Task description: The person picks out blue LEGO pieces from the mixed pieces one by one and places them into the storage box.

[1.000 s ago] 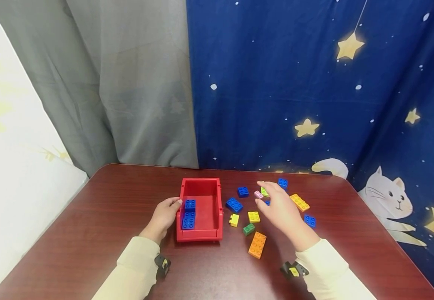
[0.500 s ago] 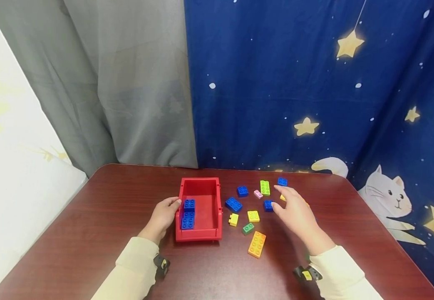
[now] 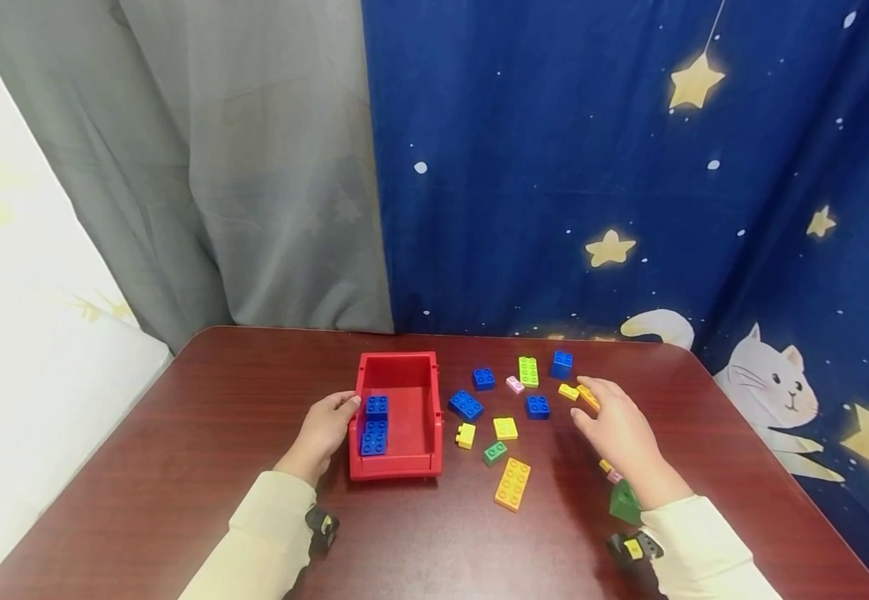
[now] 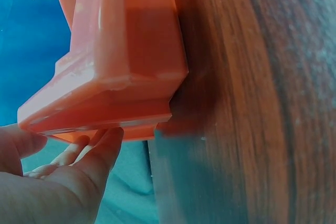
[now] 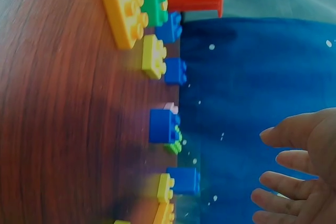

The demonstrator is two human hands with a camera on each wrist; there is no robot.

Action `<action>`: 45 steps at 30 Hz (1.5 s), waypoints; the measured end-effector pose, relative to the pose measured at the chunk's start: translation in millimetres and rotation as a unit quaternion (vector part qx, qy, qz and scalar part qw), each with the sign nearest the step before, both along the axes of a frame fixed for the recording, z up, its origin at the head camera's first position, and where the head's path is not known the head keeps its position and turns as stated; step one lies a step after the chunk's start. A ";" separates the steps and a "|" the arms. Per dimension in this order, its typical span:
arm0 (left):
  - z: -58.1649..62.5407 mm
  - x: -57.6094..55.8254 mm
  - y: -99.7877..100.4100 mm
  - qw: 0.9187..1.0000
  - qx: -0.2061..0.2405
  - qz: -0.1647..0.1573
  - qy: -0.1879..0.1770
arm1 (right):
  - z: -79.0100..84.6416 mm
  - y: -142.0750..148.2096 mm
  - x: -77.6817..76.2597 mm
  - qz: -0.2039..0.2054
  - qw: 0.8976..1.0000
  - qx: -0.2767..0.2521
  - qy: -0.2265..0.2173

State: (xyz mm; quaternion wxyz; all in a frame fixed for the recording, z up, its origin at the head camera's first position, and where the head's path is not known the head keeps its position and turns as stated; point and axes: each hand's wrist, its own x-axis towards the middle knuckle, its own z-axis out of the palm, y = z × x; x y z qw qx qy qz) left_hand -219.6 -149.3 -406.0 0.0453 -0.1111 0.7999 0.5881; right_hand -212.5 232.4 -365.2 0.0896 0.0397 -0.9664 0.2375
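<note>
A red open-topped box (image 3: 398, 468) stands on the table, with several blue bricks (image 3: 376, 425) along the left side of its inside. My left hand (image 3: 323, 432) grips the box's left rim, and the left wrist view has the thumb (image 4: 22, 141) and fingers (image 4: 100, 153) on either side of the box edge. My right hand (image 3: 623, 429) hovers over the right part of the table, fingers spread and nothing held. Nearest to it are an orange brick (image 3: 588, 397), partly behind the fingertips, and a small yellow brick (image 3: 568, 392).
Between box and right hand lie toy bricks: blue (image 3: 537, 407), lime (image 3: 528, 372), pink (image 3: 515, 384), yellow (image 3: 505, 428), green (image 3: 495, 452) and a long orange one (image 3: 512, 484). A larger green brick (image 3: 625, 502) shows beside the right wrist. A curtain (image 3: 494, 208) hangs behind the table.
My right hand has moved to the right across the bricks, uncovering the lime, blue and small yellow ones. The left hand stays at the box rim.
</note>
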 end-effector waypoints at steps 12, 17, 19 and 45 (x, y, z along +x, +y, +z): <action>0.9 1.0 -0.2 1.000 0.001 -0.003 -0.010 | -8.4 16.9 1.2 -0.017 0.999 0.031 -0.005; 0.4 0.5 -0.3 1.000 0.000 -0.003 -0.007 | -14.6 22.9 1.2 -0.024 0.999 0.044 -0.022; 0.3 0.3 -0.4 1.000 0.000 -0.002 -0.007 | -16.6 25.3 1.2 -0.025 0.998 0.050 -0.026; -1.5 0.1 -0.1 1.000 -0.001 -0.003 -0.003 | -39.1 44.0 -6.4 -0.036 0.991 0.083 -0.095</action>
